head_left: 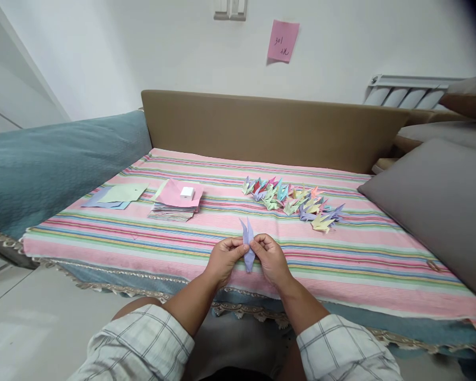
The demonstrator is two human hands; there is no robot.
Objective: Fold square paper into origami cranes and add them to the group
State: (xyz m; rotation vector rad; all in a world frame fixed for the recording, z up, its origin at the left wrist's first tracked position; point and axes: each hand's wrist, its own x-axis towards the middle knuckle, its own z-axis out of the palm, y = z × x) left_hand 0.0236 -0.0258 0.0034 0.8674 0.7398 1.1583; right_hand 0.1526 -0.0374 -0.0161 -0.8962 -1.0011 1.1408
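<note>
Pinches a folded purple paper (249, 260) by the middle, with the left hand (226, 257) on one side and the right hand (272, 259) on the other. Has the fingers (234, 243) and thumbs of both squeezed together on it, with two thin points sticking up. Holds it near the front edge of a striped cloth (122, 238). Cannot tell about touching the cloth. Has many little paper birds (289, 198) farther back, mostly to the right, and a stack of paper (171, 212) with a small white box (187, 193) on top to the left.

Matt paper figure (249, 261), cloth cover (353, 270)
</note>
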